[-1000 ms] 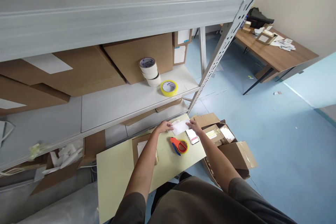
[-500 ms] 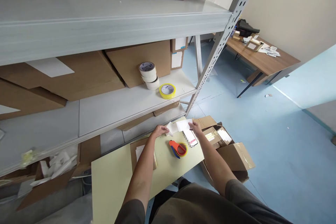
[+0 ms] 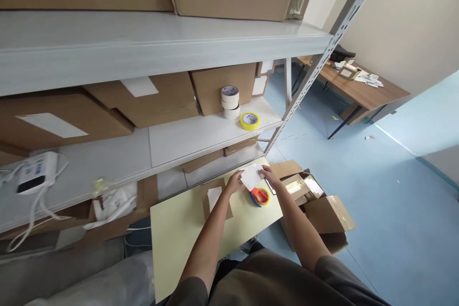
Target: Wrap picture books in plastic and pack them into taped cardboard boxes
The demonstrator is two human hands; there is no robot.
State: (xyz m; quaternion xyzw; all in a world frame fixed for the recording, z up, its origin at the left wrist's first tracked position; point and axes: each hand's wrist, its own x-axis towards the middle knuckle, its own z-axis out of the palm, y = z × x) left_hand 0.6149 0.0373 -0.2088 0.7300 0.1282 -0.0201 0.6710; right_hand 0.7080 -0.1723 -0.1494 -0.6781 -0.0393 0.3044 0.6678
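Between my hands, above the pale yellow table (image 3: pixel 172 234), is a white sheet of paper (image 3: pixel 251 178). The fingers of my left hand (image 3: pixel 234 181) are closed on its left edge. My right hand (image 3: pixel 268 175) pinches its upper right corner. Just below the sheet lies an orange and blue tape dispenser (image 3: pixel 259 196) with a yellow roll of tape. A phone (image 3: pixel 271 187) is partly covered by my right hand and forearm. Left of the dispenser sits a cardboard box (image 3: pixel 226 210) with white papers (image 3: pixel 214 196) on it, partly behind my left forearm.
A grey shelf (image 3: pixel 186 138) runs along the table's far side, bearing large cartons, stacked white tape rolls (image 3: pixel 230 103) and a yellow tape roll (image 3: pixel 249 121). Opened cardboard boxes (image 3: pixel 324 213) stand on the floor to the right. A wooden table (image 3: pixel 369 87) is farther back.
My left hand has moved closer to my right. Two white pieces held apart earlier now appear as one sheet between both hands. The view has shifted left.
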